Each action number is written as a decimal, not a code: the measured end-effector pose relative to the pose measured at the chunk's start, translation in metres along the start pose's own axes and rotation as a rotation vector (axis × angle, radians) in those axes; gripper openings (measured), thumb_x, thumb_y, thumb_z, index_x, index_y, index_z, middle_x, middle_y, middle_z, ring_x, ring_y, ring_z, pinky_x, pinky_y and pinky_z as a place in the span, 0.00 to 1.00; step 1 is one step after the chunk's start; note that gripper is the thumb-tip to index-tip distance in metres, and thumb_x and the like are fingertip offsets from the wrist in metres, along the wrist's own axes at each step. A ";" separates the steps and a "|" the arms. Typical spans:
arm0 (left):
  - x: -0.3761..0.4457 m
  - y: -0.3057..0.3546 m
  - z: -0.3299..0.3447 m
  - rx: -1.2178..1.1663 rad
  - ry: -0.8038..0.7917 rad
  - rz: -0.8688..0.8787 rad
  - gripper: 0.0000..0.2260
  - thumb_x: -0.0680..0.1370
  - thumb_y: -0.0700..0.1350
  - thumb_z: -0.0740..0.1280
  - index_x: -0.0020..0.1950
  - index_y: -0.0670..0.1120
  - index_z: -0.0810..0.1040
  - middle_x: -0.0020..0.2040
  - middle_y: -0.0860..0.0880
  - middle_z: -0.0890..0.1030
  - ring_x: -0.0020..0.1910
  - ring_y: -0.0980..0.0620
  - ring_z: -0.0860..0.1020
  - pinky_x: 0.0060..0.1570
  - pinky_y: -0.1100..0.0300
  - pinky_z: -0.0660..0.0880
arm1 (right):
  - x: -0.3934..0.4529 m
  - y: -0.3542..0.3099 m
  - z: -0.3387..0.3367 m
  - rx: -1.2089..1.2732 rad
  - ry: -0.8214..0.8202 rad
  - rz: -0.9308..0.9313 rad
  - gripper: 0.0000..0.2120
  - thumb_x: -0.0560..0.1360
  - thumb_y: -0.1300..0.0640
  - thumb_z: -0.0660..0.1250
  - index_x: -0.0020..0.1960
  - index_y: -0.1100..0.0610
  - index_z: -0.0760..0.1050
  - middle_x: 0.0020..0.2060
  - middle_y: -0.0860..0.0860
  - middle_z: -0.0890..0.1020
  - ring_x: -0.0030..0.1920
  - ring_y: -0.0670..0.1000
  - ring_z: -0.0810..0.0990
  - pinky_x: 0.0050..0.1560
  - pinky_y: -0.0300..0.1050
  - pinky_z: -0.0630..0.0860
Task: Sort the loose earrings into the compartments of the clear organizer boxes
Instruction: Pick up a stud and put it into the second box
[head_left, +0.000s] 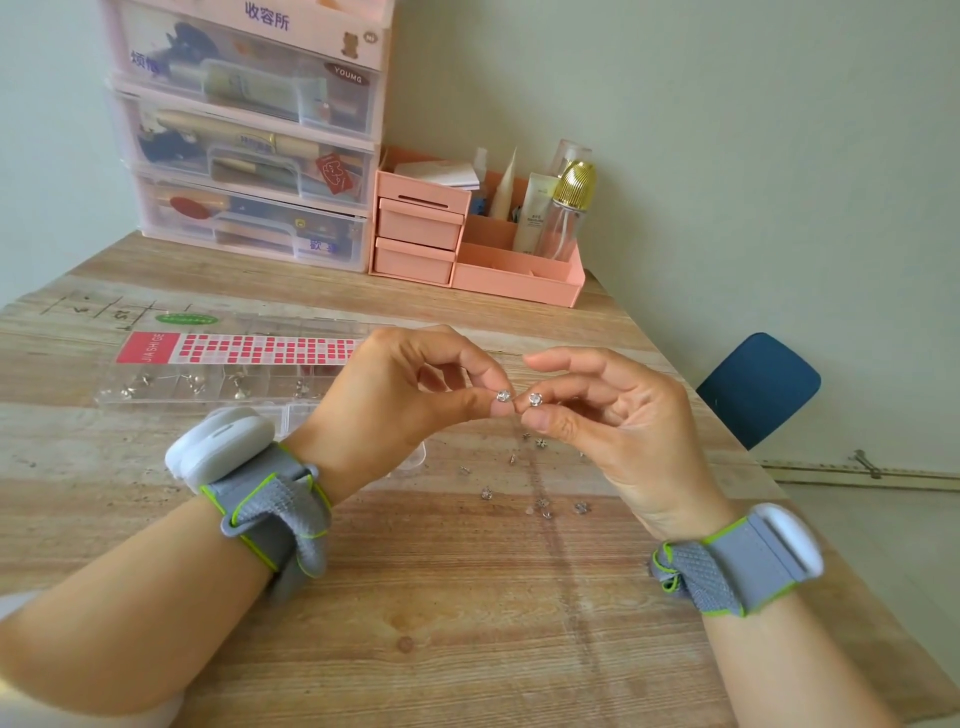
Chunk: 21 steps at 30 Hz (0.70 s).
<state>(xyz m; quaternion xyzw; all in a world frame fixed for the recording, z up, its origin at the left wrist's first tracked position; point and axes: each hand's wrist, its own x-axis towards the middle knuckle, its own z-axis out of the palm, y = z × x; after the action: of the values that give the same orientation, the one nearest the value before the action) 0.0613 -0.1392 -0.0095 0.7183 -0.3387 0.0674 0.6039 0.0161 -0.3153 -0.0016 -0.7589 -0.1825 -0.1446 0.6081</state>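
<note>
My left hand (410, 387) pinches a small sparkling stud earring (502, 396) between thumb and forefinger. My right hand (618, 415) pinches a matching stud earring (535, 399) the same way, and the two studs sit almost side by side above the table. Several loose earrings (540, 501) lie scattered on the wood below and between my hands. A clear organizer box (171, 387) lies to the left; some of its compartments hold silver earrings. Another clear box (410, 457) is mostly hidden behind my left wrist.
A pink-and-red sticker sheet (244, 349) lies on the organizer's far part. At the back stand a stacked clear drawer unit (249, 145) and a pink desk organizer (467, 244) with bottles. The table's right edge (737, 447) drops off near a blue chair (758, 387).
</note>
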 end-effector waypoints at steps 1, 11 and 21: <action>0.000 0.000 0.000 -0.007 -0.002 0.001 0.07 0.63 0.49 0.72 0.37 0.47 0.82 0.38 0.47 0.82 0.37 0.43 0.77 0.40 0.59 0.72 | 0.000 0.000 0.000 0.001 0.003 0.000 0.15 0.62 0.62 0.72 0.48 0.54 0.79 0.34 0.49 0.85 0.38 0.44 0.81 0.44 0.37 0.78; -0.001 0.006 -0.001 -0.117 -0.016 -0.002 0.06 0.64 0.46 0.73 0.38 0.46 0.83 0.39 0.45 0.83 0.40 0.34 0.76 0.45 0.43 0.74 | -0.002 -0.001 -0.001 -0.013 0.024 -0.020 0.12 0.62 0.60 0.74 0.45 0.50 0.82 0.36 0.50 0.85 0.38 0.46 0.82 0.43 0.41 0.79; -0.002 0.007 0.002 0.006 0.006 -0.044 0.08 0.66 0.51 0.70 0.39 0.48 0.83 0.37 0.49 0.83 0.34 0.52 0.76 0.37 0.61 0.73 | 0.000 0.005 0.001 -0.049 0.015 -0.032 0.07 0.67 0.57 0.72 0.45 0.55 0.82 0.40 0.53 0.85 0.42 0.57 0.83 0.43 0.45 0.79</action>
<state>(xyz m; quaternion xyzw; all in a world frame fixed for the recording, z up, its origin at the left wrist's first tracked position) 0.0559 -0.1405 -0.0054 0.7271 -0.3209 0.0575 0.6042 0.0187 -0.3157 -0.0064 -0.7694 -0.1866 -0.1645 0.5883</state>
